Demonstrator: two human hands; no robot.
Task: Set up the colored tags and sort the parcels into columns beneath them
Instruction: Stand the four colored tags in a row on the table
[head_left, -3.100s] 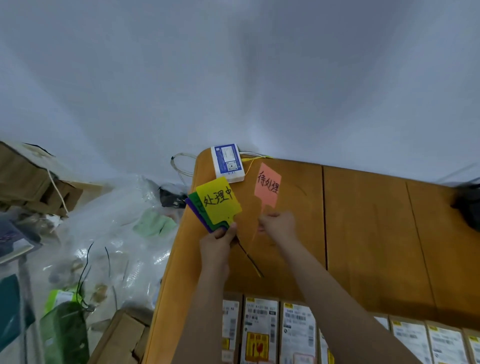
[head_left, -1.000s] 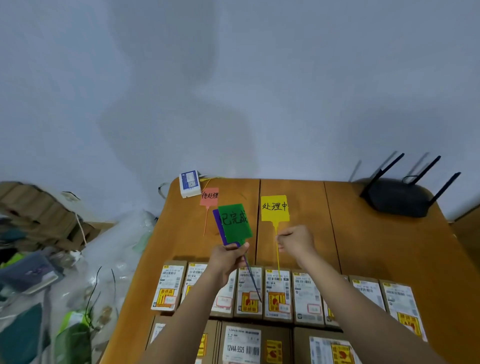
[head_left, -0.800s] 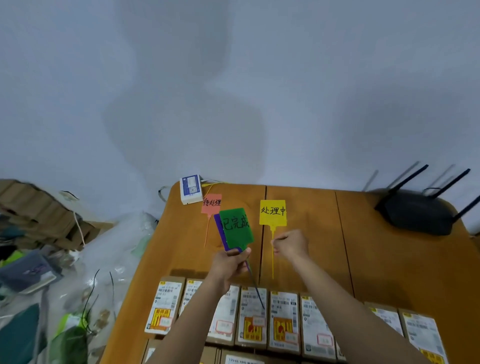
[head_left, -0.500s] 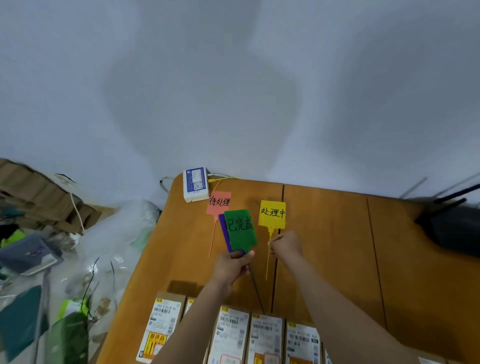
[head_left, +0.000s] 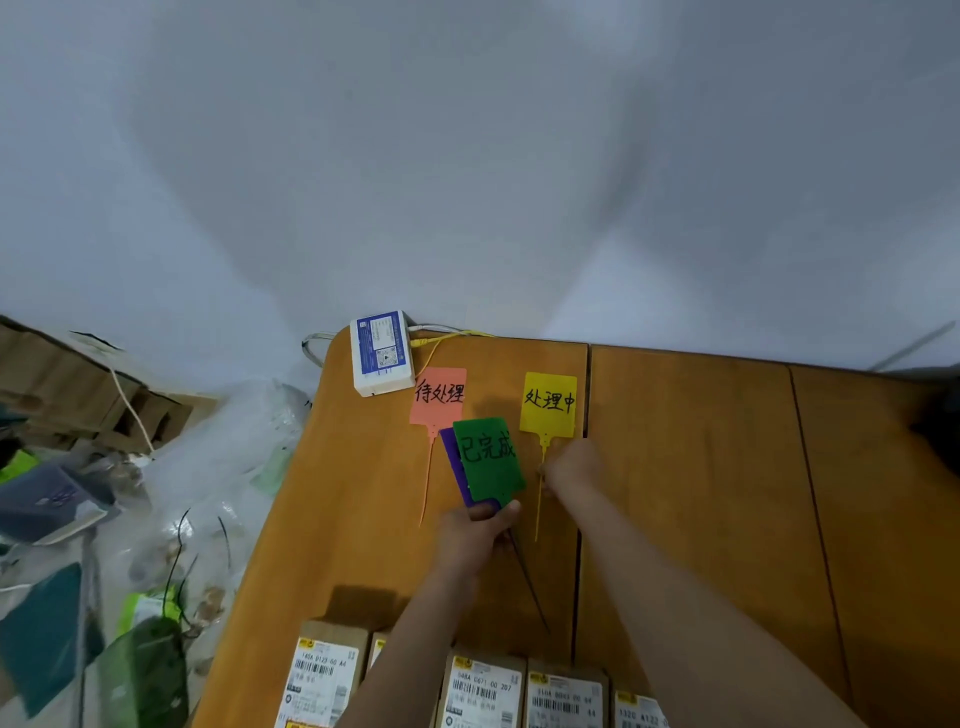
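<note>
Since half a second ago the square yellow plastic tag (head_left: 548, 402) has settled flat near the wooden table (head_left: 685, 467)'s far edge, right of the flat salmon-pink tag (head_left: 438, 396). The right hand (head_left: 571, 467) pinches its thin tail. The left hand (head_left: 475, 535) grips the green tag (head_left: 487, 457) over a purple tag (head_left: 451, 452). Bare tabletop stretches rightward; labelled cardboard parcels (head_left: 483, 693) line the near edge.

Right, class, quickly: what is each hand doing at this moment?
Left hand: closed, holding the green tag and the purple tag behind it.
Right hand: closed, pinching the yellow tag by its stem on the table.
</note>
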